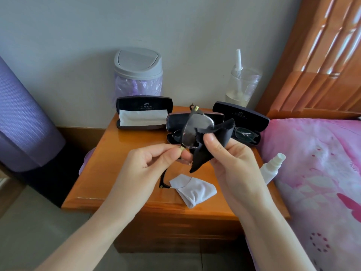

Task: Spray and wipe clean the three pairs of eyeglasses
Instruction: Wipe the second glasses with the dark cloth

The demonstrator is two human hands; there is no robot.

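**Operator:** What is the work area?

**Technician:** A wooden bedside table (117,173) is standing against a pale wall, with a pink bed (312,163) beside it.

**Operator:** What are the hands doing?

**Technician:** The left hand (156,159) is pinching the eyeglasses (195,130) at the near hinge. The right hand (232,157) is gripping a black cloth (203,157), and its thumb is pressing the fabric toward the lens.

**Operator:** Which relation is governing the next stroke?

**Technician:** The frame's long axis is running from the left pinch up and away. The lens is lying just up-left of the right thumb, so the right hand is nearer for wiping.

**Operator:** And farther out?

**Technician:** The spray bottle (271,169) is lying at the table's right edge. Behind the hands, two more pairs are lying in the middle case (175,122) and the right case (242,114).
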